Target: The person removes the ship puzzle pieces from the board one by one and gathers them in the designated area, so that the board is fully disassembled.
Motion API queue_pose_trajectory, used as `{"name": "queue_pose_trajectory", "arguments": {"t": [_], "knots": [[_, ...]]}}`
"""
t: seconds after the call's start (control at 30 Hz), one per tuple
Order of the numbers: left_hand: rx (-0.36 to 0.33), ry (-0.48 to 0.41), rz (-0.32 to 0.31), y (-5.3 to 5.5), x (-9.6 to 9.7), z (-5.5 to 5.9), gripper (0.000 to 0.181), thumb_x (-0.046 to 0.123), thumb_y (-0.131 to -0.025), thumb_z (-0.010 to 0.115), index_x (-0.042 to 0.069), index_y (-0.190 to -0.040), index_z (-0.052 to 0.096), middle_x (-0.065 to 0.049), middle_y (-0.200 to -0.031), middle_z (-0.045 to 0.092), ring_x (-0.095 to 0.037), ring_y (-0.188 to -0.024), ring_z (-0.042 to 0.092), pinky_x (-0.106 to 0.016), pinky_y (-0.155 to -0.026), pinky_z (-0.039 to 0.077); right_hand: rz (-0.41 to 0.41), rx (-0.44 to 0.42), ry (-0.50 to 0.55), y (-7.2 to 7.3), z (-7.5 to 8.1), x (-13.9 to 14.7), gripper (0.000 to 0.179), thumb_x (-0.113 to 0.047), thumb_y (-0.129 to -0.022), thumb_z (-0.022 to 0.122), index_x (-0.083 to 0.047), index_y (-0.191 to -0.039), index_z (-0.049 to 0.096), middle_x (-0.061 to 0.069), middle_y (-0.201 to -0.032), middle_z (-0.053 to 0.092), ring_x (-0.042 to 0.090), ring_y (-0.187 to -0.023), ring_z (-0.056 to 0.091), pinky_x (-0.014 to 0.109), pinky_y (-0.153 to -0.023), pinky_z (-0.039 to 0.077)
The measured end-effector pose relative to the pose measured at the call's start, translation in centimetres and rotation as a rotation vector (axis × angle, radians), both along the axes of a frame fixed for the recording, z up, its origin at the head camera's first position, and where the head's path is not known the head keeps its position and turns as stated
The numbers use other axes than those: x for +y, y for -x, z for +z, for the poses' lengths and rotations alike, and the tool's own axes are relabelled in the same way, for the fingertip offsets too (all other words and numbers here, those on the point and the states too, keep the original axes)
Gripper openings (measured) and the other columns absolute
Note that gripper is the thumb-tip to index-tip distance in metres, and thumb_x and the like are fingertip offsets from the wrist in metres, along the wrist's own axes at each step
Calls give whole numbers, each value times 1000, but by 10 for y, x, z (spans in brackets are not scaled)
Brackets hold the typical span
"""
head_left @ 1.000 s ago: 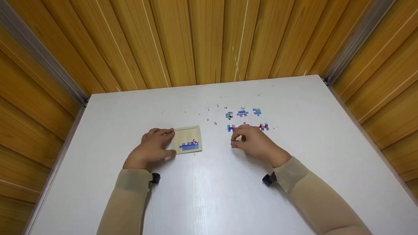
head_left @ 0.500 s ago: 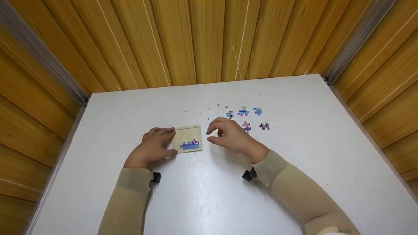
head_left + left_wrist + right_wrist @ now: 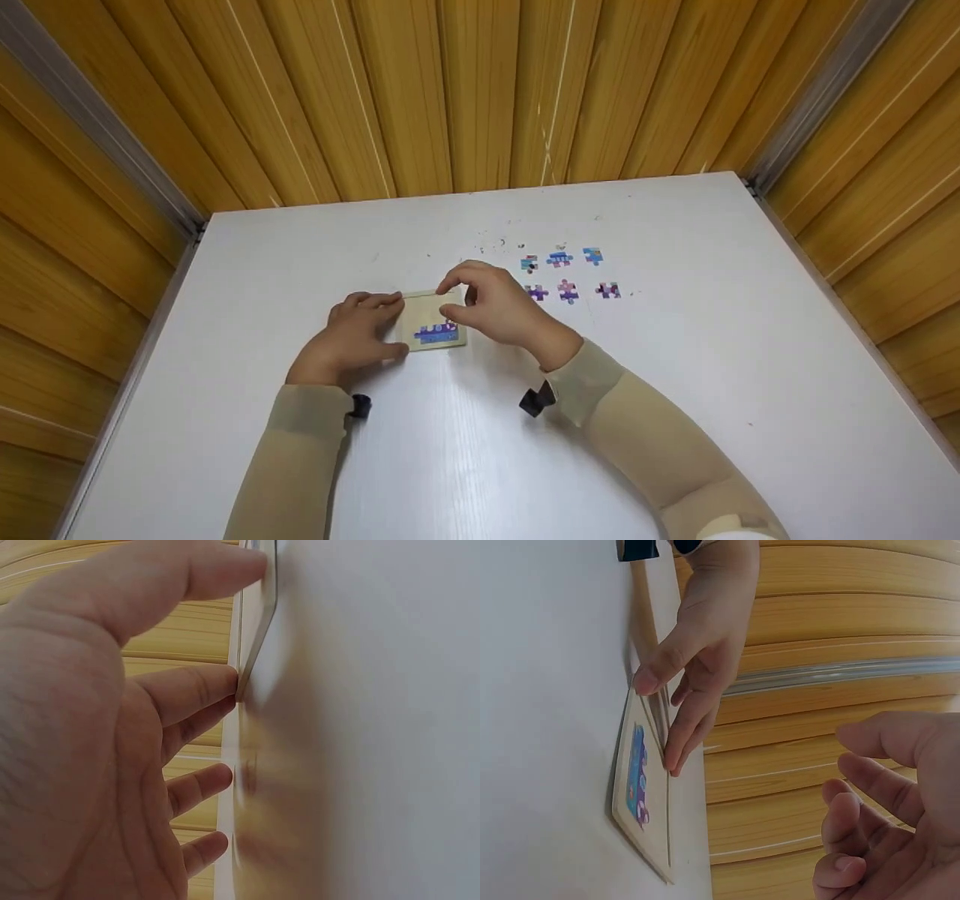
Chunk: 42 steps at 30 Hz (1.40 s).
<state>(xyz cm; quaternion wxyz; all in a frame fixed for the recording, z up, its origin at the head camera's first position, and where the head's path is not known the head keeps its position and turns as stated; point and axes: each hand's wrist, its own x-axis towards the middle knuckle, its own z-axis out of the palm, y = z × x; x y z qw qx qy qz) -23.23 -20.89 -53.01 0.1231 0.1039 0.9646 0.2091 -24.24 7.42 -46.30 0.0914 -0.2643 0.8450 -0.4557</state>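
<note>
A shallow square wooden puzzle tray (image 3: 421, 307) lies flat, with joined blue and purple pieces (image 3: 437, 333) along its near side. My left hand (image 3: 351, 334) steadies the tray's left side, thumb at the near corner and a fingertip at the far one. In the left wrist view those fingers (image 3: 191, 690) look fairly straight against the tray edge (image 3: 259, 641). Above the tray's right part hovers my right hand (image 3: 499, 304), thumb and index apart. The right wrist view shows no piece between the fingers of that hand (image 3: 900, 817).
Several loose jigsaw pieces lie right of the tray in two rows, among them a pink one (image 3: 568, 291) and a blue one (image 3: 592, 256). Small dark crumbs (image 3: 502, 242) are scattered behind the tray. Wood-look panels (image 3: 480, 97) stand beyond the white table (image 3: 450, 450).
My right hand has moved left from beside the loose pieces to over the tray, uncovering the nearer row. Its thumb and index have spread. The left hand and tray have stayed put.
</note>
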Motion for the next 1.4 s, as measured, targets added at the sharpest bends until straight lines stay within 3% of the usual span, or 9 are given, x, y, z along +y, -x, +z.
{"name": "queue_pose_trajectory", "arguments": {"t": [0.23,0.47,0.67,1.0,1.07,1.17,1.3,1.4], "knots": [[-13,-10,16,-1,3,-2,93,46,-92,84,24,-174,46,2,-184,42,-40,-172,27,-79,-137,23,-16,-13,48,-2,6,-10,24,-21,-104,83,-19,-127,81,-1,-136,75,16,-94,62,27,-79,54],[-10,-7,6,1,3,2,92,48,-93,83,24,-174,46,1,-183,43,-40,-172,28,-79,-136,26,-43,-26,109,-2,2,-20,28,-20,-105,81,-17,-132,79,1,-133,75,14,-88,60,24,-75,55],[-5,2,7,2,1,3,92,47,-94,84,22,-174,46,0,-183,43,-40,-172,28,-78,-137,25,-56,-44,114,2,-11,-24,36,-16,-104,80,-15,-139,77,9,-138,75,14,-88,59,25,-75,52],[0,29,9,0,-1,-1,92,47,-94,83,22,-174,46,0,-182,45,-41,-170,31,-80,-134,29,-36,-90,7,13,-43,-29,49,-16,-102,80,-8,-150,72,15,-143,72,9,-83,61,24,-76,51],[2,26,2,-1,-1,-1,91,47,-95,83,21,-174,46,-1,-183,45,-41,-170,30,-79,-135,29,-29,-83,-23,14,-47,-30,49,-14,-102,79,-7,-150,72,15,-143,72,11,-85,63,27,-80,55],[5,20,-3,-1,-1,1,92,47,-94,83,21,-174,46,0,-183,44,-40,-170,30,-77,-135,29,-28,-69,-64,15,-51,-32,47,-9,-102,77,-6,-149,73,15,-144,72,19,-106,69,37,-100,60],[21,16,-22,-1,-1,3,91,45,-95,82,18,-174,47,0,-182,45,-40,-169,32,-74,-137,27,-21,-58,-103,16,-56,-34,43,-5,-104,74,-4,-147,73,15,-148,71,29,-138,66,48,-125,52],[27,12,-31,-1,-1,4,90,44,-95,81,16,-173,47,-1,-182,45,-41,-169,32,-73,-138,25,-8,-38,-140,16,-59,-34,40,-6,-107,71,-2,-146,73,15,-148,70,32,-142,66,49,-127,52]]}}
